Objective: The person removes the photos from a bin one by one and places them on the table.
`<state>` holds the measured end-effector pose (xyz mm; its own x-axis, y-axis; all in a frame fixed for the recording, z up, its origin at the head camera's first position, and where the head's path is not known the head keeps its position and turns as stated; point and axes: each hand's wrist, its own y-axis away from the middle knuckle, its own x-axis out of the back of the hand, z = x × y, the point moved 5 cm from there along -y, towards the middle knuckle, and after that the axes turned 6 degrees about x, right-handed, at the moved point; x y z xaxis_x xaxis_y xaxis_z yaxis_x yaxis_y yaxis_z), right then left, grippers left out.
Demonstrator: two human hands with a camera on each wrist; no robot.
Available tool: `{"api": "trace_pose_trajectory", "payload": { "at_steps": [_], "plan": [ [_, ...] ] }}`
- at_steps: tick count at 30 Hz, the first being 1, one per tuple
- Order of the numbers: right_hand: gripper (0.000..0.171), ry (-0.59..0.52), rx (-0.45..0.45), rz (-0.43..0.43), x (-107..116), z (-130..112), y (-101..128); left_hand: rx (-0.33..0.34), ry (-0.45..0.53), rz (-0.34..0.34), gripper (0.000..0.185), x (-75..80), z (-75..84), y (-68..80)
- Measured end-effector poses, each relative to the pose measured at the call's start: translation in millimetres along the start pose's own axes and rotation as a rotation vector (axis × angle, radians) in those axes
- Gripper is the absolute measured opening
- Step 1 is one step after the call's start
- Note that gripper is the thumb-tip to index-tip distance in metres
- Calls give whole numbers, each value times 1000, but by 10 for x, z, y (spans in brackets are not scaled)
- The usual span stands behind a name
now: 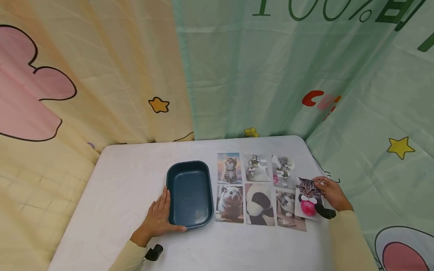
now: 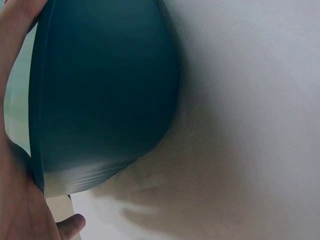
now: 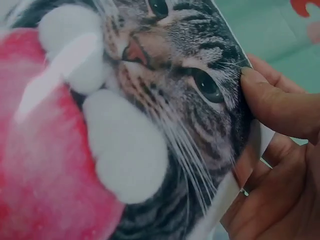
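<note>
My left hand [image 1: 157, 216] rests against the near left corner of a dark blue plastic tray [image 1: 190, 194], fingers straight along its left rim and thumb at the front rim. In the left wrist view the tray's outer wall [image 2: 105, 90] fills much of the picture beside the palm. My right hand [image 1: 333, 194] pinches a photo card [image 1: 307, 195] by its edge, thumb on the printed face. The card shows a tabby cat with a pink ball and white paws [image 3: 125, 145]. It is tilted and overlaps the bottom right card [image 1: 288, 210] of a group on the table.
More animal photo cards lie in two rows right of the tray, among them a kitten [image 1: 230, 168], a hamster-like animal [image 1: 230, 203] and a black-and-white shape [image 1: 260, 204]. A white cloth covers the table [image 1: 112, 210]. Printed curtains [image 1: 237, 75] hang behind and at the sides.
</note>
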<state>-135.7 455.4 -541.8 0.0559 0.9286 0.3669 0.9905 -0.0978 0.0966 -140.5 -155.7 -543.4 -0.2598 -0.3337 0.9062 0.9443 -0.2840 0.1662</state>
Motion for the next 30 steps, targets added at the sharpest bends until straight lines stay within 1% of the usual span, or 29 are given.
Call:
{"api": "trace_pose_trajectory", "payload": {
  "at_steps": [5, 9, 12, 15, 18, 23, 27, 30],
  "plan": [
    [28, 66, -52, -37, 164, 111, 57, -2, 6, 0, 144, 8, -2, 8],
    [41, 232, -65, -67, 236, 158, 76, -4, 4, -3, 144, 9, -11, 2],
    [46, 331, -66, -76, 268, 188, 83, -4, 8, -4, 144, 14, -20, 1],
    [47, 313, -65, -85, 271, 238, 84, -3, 11, 1, 144, 29, -27, 7],
    [47, 294, -76, -76, 263, 315, 77, -1, 9, 5, 145, 41, -33, 11],
    [46, 339, -112, -21, 240, 411, 53, 6, 6, 4, 145, 42, -37, 4],
    [52, 361, -172, 54, 197, 337, 69, 4, 18, -12, 145, 21, -26, -2],
    [55, 389, -181, 92, 128, 199, 83, 7, 13, -27, 146, 3, -20, -6]
  ]
}}
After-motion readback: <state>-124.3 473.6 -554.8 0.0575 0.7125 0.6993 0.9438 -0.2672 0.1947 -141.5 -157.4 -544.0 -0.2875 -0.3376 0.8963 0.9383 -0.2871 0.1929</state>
